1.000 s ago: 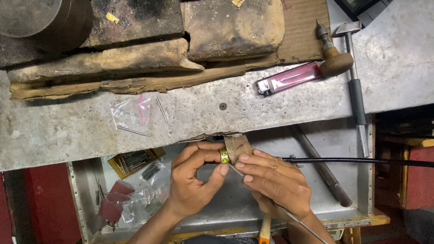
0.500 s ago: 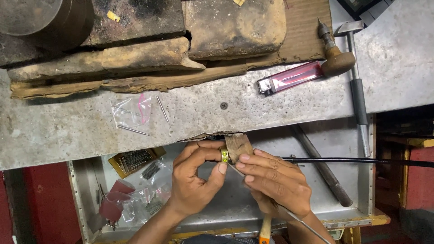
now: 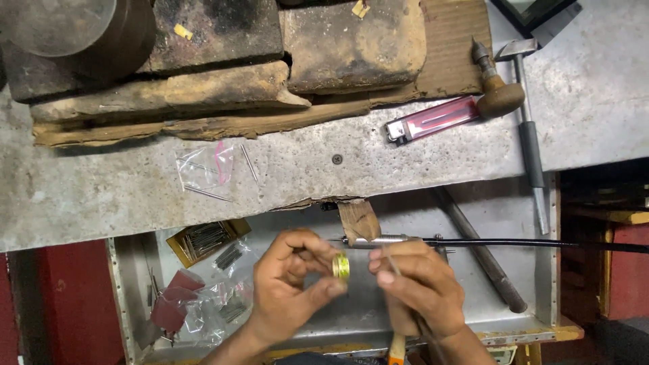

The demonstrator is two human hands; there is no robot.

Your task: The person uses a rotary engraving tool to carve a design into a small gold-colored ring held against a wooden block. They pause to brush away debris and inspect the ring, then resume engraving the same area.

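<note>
My left hand (image 3: 291, 287) pinches a wide gold ring (image 3: 341, 265) between thumb and fingers, held edge-on above the metal tray (image 3: 541, 297). My right hand (image 3: 419, 290) sits just right of the ring, closed around a thin metal tool (image 3: 390, 262) whose orange handle end (image 3: 397, 348) sticks out below the hand. The tool's tip is near the ring; whether they touch I cannot tell. A wooden bench peg (image 3: 358, 220) juts from the bench edge just above both hands. A metal handpiece (image 3: 378, 240) with a black cable (image 3: 527, 243) lies behind my right fingers.
On the grey bench top (image 3: 81, 196) lie a red lighter (image 3: 433, 120), a wooden-handled graver (image 3: 497, 88), a small hammer (image 3: 529, 135), a clear bag with thin pins (image 3: 203, 165) and charred blocks (image 3: 351, 47). The tray holds a box of steel bits (image 3: 206, 240), red scraps (image 3: 172, 304) and a metal rod (image 3: 480, 257).
Both hands have dropped down from the wooden peg toward me, carrying the ring with them. The handpiece behind them now shows.
</note>
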